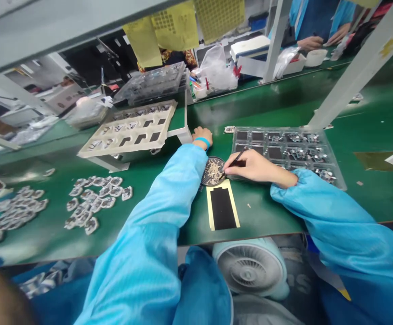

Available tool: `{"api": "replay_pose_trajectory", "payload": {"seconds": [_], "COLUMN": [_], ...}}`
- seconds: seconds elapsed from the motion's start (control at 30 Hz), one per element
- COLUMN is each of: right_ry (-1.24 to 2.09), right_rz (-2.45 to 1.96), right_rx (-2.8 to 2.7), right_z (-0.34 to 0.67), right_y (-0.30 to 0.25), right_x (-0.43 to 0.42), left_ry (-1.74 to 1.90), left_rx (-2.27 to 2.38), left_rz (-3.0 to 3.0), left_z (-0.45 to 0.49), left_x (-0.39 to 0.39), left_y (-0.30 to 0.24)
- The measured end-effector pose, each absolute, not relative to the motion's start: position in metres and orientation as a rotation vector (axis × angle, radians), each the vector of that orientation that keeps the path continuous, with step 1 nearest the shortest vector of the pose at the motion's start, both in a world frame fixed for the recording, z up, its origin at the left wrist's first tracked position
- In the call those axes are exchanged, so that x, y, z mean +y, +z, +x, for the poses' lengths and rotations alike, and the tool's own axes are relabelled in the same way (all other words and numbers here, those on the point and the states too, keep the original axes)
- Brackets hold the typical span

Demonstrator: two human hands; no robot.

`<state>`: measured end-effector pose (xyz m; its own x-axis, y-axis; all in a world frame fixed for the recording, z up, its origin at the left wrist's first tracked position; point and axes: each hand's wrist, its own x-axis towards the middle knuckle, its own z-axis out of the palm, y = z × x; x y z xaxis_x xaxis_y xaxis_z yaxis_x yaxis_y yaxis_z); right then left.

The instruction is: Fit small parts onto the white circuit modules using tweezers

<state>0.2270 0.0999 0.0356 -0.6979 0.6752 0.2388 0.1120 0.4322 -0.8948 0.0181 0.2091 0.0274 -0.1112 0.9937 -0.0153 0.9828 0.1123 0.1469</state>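
Observation:
My right hand (248, 164) is closed around a pair of dark tweezers (238, 157). Their lower end points down at the right edge of a round dark dish (213, 171), which is full of tiny beige pieces. Beyond the dish, my left hand (202, 134) rests on the green bench near the stand's leg, a blue band round its wrist. Its fingers are small and partly hidden, so their grip cannot be made out. Just in front of the dish lies a yellow sheet with a black rectangle (222, 208) on it.
Right of the dish stands a clear compartment tray (333, 167) with small electronic parts. A pale tray (125, 146) sits on a raised stand at left. Small white-rimmed parts (96, 203) lie in clusters on the left bench. A slanted post (348, 67) rises at right. Co-workers sit nearby.

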Motion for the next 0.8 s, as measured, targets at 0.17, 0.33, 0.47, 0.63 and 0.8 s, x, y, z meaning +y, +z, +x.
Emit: {"api": "replay_pose_trajectory", "payload": {"seconds": [0.17,0.33,0.47,0.63,0.8], "right_ry": [1.061,0.925,0.963,0.995,1.017], "right_rz": [-0.601,-0.684,-0.723,-0.754,-0.773], "right_rx": [-2.266,-2.303,-2.281,-2.285,-2.269], "right_z": [0.223,0.22,0.22,0.22,0.22], "right_y": [0.025,0.016,0.017,0.02,0.019], "right_x": [0.098,0.097,0.096,0.095,0.094], "left_ry": [0.268,0.37,0.254,0.137,0.243], "left_rx": [2.166,1.952,1.947,1.887,1.996], "left_rz": [2.178,2.362,2.296,2.292,2.257], "left_z": [0.011,0.004,0.005,0.008,0.016], "left_x": [0.177,0.144,0.149,0.164,0.167], "left_y": [0.03,0.017,0.01,0.015,0.022]}}
